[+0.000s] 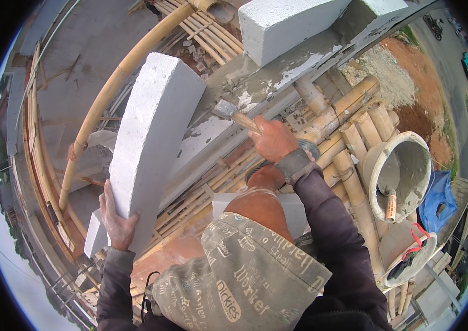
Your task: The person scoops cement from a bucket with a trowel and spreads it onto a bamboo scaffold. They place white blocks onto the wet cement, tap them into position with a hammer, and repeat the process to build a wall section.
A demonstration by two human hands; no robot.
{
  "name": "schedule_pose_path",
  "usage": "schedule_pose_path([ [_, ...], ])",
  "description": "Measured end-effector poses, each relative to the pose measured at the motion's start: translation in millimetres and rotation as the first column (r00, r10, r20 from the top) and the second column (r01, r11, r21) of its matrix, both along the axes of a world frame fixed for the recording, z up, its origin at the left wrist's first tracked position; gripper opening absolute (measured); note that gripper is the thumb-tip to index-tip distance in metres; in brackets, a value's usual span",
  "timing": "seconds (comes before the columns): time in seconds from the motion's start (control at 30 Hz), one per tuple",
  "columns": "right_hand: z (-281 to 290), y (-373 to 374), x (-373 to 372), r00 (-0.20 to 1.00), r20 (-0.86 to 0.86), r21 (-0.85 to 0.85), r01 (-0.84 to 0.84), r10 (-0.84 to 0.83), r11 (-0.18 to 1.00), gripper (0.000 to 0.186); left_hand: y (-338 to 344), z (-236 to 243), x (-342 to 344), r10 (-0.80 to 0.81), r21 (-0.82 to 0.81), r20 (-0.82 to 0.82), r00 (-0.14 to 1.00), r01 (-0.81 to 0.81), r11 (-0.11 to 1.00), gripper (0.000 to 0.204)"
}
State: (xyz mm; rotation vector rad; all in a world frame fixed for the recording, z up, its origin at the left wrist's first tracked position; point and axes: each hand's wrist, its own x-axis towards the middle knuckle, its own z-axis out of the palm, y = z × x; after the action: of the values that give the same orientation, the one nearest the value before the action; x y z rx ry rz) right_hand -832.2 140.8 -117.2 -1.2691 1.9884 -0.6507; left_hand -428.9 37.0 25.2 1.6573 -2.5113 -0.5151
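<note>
A long white lightweight concrete block [144, 127] stands tilted on the left, its upper end by the mortar-smeared wall top [270, 77]. My left hand [117, 220] grips the block's lower end, fingers along its left side and thumb across the near face. In my right hand [274, 140] is a hammer [238, 117], closed around the wooden handle. The blocky grey hammer head lies over the wall edge, just right of the block and apart from it. Further along the wall top sits another white block [286, 27], with a third [380, 5] beyond it.
Bamboo scaffolding [350, 110] runs below and right of the wall. A mortar bucket [427, 160] with a wooden-handled tool [392, 207] stands right, near a blue plastic sheet [438, 201] and a second white container [427, 251]. A curved bamboo pole [99, 105] rises left. A road [443, 60] lies far below.
</note>
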Motion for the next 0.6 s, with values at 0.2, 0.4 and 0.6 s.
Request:
schedule_pose_path([
  [0.2, -5, -49, -38, 0.972, -0.171, -0.103, 0.147, -0.164, 0.984, 0.037, 1, 0, -1, 0.001, 0.008, -0.032, 0.999, -0.001, 1.000, 0.110],
  [0.4, -2, -3, -53, 0.931, -0.057, -0.185, 0.344, -0.359, 0.921, 0.034, -1, -4, -1, -0.029, -0.045, -0.011, 1.000, 0.028, 0.999, 0.110],
  [0.6, -7, 153, -32, 0.794, -0.103, -0.062, 0.597, -0.600, 0.800, 0.031, 1, -1, 1, -0.053, -0.038, -0.016, 0.998, 0.052, 0.998, 0.110],
])
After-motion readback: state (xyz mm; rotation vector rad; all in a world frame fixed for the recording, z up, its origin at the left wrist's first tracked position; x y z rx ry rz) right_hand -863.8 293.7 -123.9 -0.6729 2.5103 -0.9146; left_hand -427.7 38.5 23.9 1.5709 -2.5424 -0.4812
